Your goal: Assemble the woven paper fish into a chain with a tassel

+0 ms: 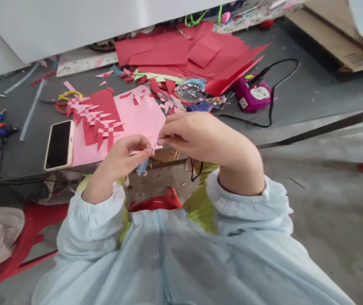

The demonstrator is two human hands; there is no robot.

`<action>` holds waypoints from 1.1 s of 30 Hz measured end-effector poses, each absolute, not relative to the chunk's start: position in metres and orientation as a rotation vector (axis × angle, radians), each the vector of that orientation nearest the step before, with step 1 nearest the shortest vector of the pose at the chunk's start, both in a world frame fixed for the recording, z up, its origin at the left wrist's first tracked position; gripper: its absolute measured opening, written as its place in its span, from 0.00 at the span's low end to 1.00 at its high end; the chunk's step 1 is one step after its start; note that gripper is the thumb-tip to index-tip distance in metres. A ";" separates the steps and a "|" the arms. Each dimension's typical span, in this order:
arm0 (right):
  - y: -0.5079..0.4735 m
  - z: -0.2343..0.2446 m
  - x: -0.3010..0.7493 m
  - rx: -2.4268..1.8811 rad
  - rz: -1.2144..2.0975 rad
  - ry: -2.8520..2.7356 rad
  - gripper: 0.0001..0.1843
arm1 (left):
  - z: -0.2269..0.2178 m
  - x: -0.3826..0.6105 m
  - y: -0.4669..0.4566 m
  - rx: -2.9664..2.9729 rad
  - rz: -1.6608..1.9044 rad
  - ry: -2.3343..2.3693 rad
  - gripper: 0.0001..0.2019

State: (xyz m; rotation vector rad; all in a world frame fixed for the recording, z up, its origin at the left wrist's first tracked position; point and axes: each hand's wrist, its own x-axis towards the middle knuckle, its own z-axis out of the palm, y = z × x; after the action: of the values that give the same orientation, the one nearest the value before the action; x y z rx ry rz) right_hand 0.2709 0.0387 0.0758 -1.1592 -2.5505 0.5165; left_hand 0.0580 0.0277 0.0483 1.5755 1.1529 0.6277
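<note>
Table (315,84) holds red paper (159,53) toward its far side. Right hand (191,129) and left hand (126,154) meet by the near edge, fingertips pinched together. Phone (59,145) lies leftward, seemingly not in the way. Blue tassel (142,167) hangs beneath left fingers. Thin strand (155,145), clamped in both pinches: best kept lightly taut, left grip steady.

A small light-blue tassel (142,166) is held up at the near edge of the table (311,87), its upper end pinched in the fingers of the left hand (122,156). Its loose strands are hung downward below that grip, slightly slanted. A short, pale cord (155,145) is stretched between those fingertips and the right hand (192,130), by which its other end is pinched.
</note>
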 end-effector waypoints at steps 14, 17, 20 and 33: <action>0.060 0.059 0.251 -1.404 0.404 -2.701 0.13 | 0.009 0.044 0.014 0.901 0.482 0.799 0.16; 0.060 0.060 0.254 -1.481 0.385 -2.699 0.13 | 0.009 0.043 0.014 0.822 0.454 0.766 0.16; 0.057 0.063 0.256 -1.563 0.350 -2.696 0.13 | 0.008 0.043 0.015 0.785 0.448 0.768 0.16; 0.060 0.075 0.281 -1.707 0.362 -2.469 0.10 | 0.014 0.055 0.018 0.749 0.469 0.778 0.11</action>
State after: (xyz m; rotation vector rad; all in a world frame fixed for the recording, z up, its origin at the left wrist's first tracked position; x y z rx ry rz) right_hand 0.2806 0.0602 0.0753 -1.7073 -2.4688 0.3618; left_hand 0.0553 0.0181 0.0144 0.7490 0.7781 0.4688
